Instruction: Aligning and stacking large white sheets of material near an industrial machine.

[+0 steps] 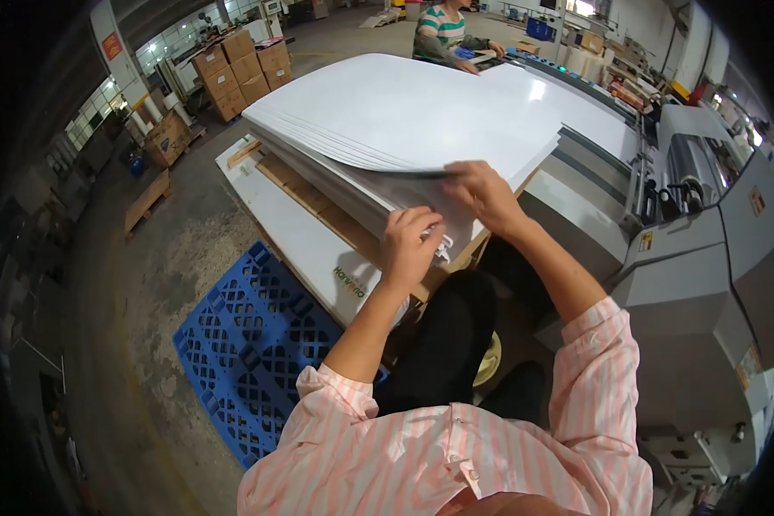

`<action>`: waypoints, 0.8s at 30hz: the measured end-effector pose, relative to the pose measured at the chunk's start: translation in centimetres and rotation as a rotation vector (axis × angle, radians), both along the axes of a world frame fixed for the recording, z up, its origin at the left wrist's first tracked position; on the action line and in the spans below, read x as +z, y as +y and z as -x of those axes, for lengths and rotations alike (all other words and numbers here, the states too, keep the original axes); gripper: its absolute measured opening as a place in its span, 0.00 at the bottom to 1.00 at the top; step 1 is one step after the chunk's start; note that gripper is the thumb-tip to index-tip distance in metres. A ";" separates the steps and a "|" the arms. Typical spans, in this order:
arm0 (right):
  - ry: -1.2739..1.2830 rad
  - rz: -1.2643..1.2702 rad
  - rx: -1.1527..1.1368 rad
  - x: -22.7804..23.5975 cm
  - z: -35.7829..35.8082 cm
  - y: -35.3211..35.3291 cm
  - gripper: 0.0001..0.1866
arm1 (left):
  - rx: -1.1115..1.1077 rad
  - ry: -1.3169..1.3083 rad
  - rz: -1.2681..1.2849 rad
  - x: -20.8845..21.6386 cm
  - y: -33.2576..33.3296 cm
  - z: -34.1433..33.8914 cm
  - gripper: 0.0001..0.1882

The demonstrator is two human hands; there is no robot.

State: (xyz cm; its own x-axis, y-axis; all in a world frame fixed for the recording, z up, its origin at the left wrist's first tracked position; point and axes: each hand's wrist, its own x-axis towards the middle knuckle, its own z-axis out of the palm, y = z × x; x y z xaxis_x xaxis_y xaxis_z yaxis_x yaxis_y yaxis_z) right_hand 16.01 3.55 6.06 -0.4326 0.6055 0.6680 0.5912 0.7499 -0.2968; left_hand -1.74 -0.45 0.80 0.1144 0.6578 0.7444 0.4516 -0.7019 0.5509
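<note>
1. Right hand (488, 202): fingers pinched the near edge of the raised white sheets (396, 103).
2. Left hand (407, 248): fingers curled near a crumpled white piece (445, 248); grasp could not be determined.
3. Sheets lay stacked beside the grey machine (679, 288).

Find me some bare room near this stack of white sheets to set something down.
The blue pallet looks bare, between the grey floor and the white board jutting from under the stack; that board's upper strip is free too. It's crowded at the stack's near corner, with the left hand and right hand, and rightward, where the machine stands close.
</note>
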 end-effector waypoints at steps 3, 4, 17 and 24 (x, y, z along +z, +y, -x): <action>0.528 0.485 -0.056 3.1 1.1 0.7 0.17 | 0.060 0.304 0.024 1.1 -1.5 -0.3 0.14; 0.746 0.473 0.045 3.7 1.0 1.0 0.18 | 0.055 0.308 0.023 1.4 -1.5 -0.4 0.14; 0.087 0.012 -0.042 0.2 -0.1 -2.1 0.10 | 0.003 0.509 0.108 3.4 -1.1 0.8 0.14; -0.101 0.027 -0.076 -0.4 -1.1 -1.6 0.07 | 0.058 0.466 0.120 3.8 -1.7 0.7 0.14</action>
State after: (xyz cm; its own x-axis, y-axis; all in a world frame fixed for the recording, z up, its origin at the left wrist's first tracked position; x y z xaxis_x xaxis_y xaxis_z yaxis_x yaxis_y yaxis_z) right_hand 17.12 1.99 5.71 -0.4486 0.6561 0.6068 0.6740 0.6943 -0.2524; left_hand -2.41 -2.13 4.63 0.3783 0.7511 0.5410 0.7058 -0.6122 0.3565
